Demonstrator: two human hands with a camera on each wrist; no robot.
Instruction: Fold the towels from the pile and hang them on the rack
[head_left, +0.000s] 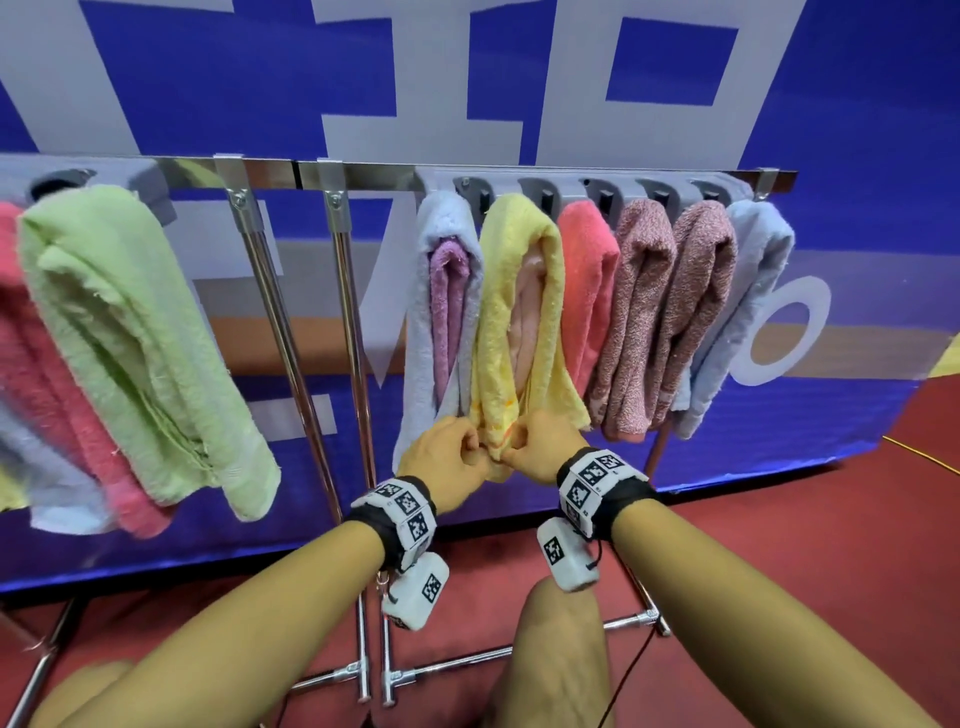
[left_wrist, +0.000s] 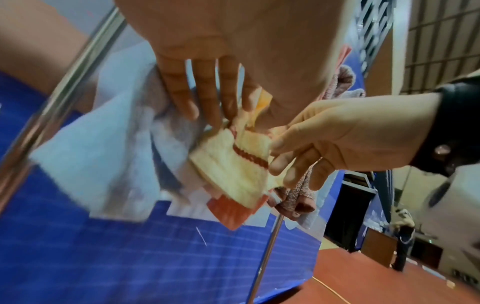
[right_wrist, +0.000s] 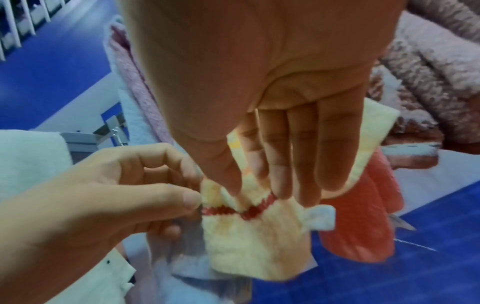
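The blue banner (head_left: 519, 78) behind the rack (head_left: 363, 176) carried big pale lettering, cut off at the top so I could not read it. The square coded tags on my wristbands (head_left: 408, 512) held no readable words.

Left to right along the rack hung a pink towel (head_left: 31, 364) cut by the frame edge, a green towel (head_left: 130, 338), a pale blue towel (head_left: 447, 291) folded over a lilac one, the yellow towel (head_left: 514, 312), a coral towel (head_left: 587, 280), two speckled brown towels (head_left: 670, 306) and another light blue towel (head_left: 748, 291).

My left hand (head_left: 449, 460) and my right hand (head_left: 543, 447) both pinched the yellow towel's bottom hem, close together. From the head view my knuckles hid that hem; the wrist views showed a red stitched band (right_wrist: 233, 209) across it, and a small white label (right_wrist: 320, 218), too blurred to read.
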